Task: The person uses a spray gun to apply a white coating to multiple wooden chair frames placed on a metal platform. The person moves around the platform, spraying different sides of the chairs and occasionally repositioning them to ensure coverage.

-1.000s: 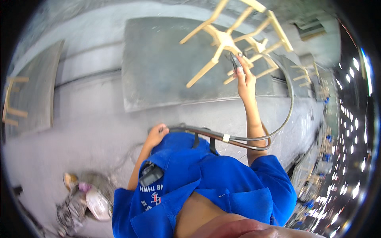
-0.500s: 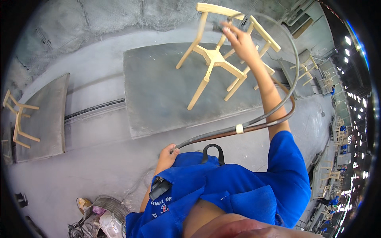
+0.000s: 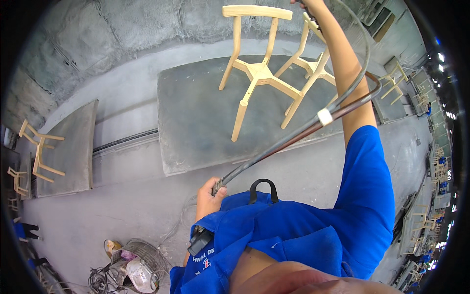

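My right hand (image 3: 313, 5) is raised at the top edge, partly cut off, its fingers closed round a dark spray gun (image 3: 311, 17) that shows only in part. A grey hose (image 3: 363, 46) loops back from there past my forearm. Low in the middle, my left hand (image 3: 209, 194) grips the grey and brown hoses (image 3: 293, 140), which a white band ties together. Beyond the hoses, a pale wooden chair frame (image 3: 259, 73) without a seat stands on a grey board (image 3: 196, 117). A second chair frame (image 3: 313, 66) stands beside it, partly behind my right arm.
Another board (image 3: 73, 147) on the left carries a chair frame (image 3: 41, 147). A dark rail (image 3: 125, 140) runs between the boards. A wire basket (image 3: 147, 250) with containers sits at lower left. More chair frames and people in blue line the far right.
My right hand has risen from in front of the first chair's backrest to the top edge, above the second chair. The hoses have shifted with it; my left hand keeps its grip.
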Tool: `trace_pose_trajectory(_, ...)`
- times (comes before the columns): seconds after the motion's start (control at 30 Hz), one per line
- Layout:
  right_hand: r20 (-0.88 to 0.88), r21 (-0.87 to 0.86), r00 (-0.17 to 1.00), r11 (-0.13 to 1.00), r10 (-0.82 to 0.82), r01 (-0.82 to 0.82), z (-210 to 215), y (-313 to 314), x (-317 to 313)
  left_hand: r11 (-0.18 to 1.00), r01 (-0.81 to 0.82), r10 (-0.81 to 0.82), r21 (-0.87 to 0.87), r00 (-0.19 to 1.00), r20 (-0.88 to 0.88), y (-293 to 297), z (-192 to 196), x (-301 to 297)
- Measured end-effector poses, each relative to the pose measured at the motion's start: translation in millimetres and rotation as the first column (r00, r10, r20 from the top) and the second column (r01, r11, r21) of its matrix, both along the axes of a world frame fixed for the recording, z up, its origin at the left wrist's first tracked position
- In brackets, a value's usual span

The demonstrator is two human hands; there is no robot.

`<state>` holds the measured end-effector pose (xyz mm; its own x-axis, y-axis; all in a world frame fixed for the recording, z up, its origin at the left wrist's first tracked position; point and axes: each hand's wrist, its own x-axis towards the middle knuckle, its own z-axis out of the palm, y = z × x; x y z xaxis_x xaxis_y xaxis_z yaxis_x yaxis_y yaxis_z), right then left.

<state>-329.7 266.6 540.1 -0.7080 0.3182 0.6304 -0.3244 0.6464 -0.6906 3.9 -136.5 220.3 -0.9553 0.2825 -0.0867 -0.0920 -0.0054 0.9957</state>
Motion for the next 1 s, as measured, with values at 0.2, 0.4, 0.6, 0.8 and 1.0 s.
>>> trace_pose_trajectory(0.2,-0.003,0.038,0.992,0.991,-0.129,0.129,11,112,22,0.997,0.076,-0.076,-0.008,0.997,-0.013,59,19,4)
trace_pose_trajectory(0.4,-0.501,0.384,0.855,0.850,-0.135,0.360,-15,210,53,0.990,0.138,-0.137,0.015,0.990,-0.040,106,15,8)
trace_pose_trajectory(0.6,-0.128,-0.240,0.988,0.969,-0.091,0.059,-92,223,103,0.983,0.171,-0.172,-0.064,0.985,-0.002,133,30,10)
trace_pose_trajectory(0.8,-0.113,-0.605,0.992,0.787,0.060,-0.117,-152,236,136,0.965,0.202,-0.199,-0.168,0.979,0.035,156,33,20)
trace_pose_trajectory(1.0,0.049,-0.801,0.998,0.597,-0.024,0.054,-247,263,164,0.959,0.208,-0.190,-0.193,0.975,0.112,173,22,28)
